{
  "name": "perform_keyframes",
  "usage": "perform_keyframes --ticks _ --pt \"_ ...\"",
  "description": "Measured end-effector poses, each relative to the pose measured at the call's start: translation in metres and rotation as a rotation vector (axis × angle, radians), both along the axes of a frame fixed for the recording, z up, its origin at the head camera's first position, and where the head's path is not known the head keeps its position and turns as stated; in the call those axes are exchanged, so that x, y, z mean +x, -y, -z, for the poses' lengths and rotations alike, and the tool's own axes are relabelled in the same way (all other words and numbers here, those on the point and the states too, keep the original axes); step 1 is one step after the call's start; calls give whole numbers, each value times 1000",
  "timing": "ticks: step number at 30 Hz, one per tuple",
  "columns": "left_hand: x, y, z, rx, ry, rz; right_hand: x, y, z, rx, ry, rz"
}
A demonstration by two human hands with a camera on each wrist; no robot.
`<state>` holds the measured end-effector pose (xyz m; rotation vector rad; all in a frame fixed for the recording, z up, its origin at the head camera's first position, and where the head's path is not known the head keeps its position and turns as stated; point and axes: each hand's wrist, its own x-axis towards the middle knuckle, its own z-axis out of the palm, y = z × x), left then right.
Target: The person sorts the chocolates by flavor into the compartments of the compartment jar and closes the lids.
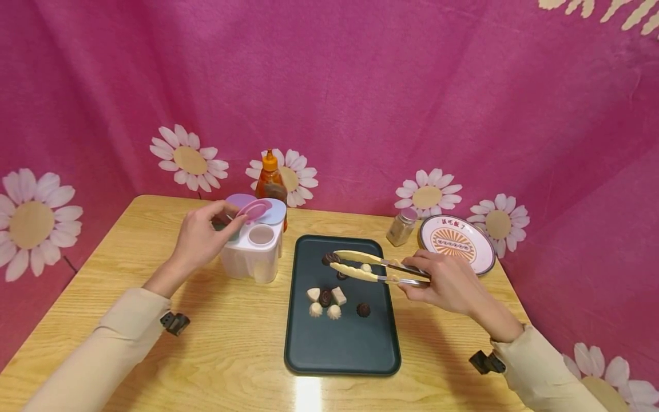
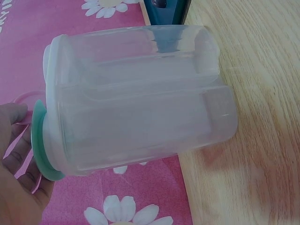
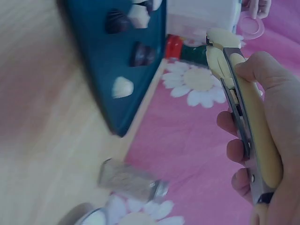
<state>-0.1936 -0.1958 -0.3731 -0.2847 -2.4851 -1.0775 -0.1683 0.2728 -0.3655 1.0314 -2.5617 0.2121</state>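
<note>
My left hand (image 1: 199, 233) pinches a round pink lid (image 1: 255, 210) above a translucent compartment container (image 1: 252, 260). The container has an uncovered round opening beside purple, pale blue and green lids; the green lid (image 2: 41, 140) is near my fingers in the left wrist view. My right hand (image 1: 447, 281) grips metal tongs (image 1: 391, 264) with cream tips, held over a dark tray (image 1: 345, 349). A dark chocolate (image 1: 328, 260) is at the tong tips; I cannot tell whether they squeeze it. Below, white chocolates (image 1: 334, 312) and dark chocolates (image 1: 363, 309) lie on the tray.
An amber squeeze bottle (image 1: 270, 182) stands behind the container. Behind the tray to the right is a small jar (image 1: 401, 228) with a purplish cap. An oval patterned plate (image 1: 481, 249) lies beyond my right hand. Pink flowered cloth (image 1: 350, 103) hangs around the wooden table (image 1: 231, 343).
</note>
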Motion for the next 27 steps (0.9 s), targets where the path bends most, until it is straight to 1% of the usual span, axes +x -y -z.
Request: perform_keyframes --ticks 5,10,15,19,27 --pt "0 0 0 -3 0 -1 -11 23 -16 17 -14 -25" --pt "0 0 -1 2 4 -1 -24 47 -27 10 -35 -82" --pt "0 1 -1 4 -6 0 -37 71 -33 -12 -51 -141" --pt "0 0 0 3 -20 6 -45 87 -37 -12 -45 -159" --pt "1 -1 0 4 -11 14 -55 110 -42 15 -16 -192"
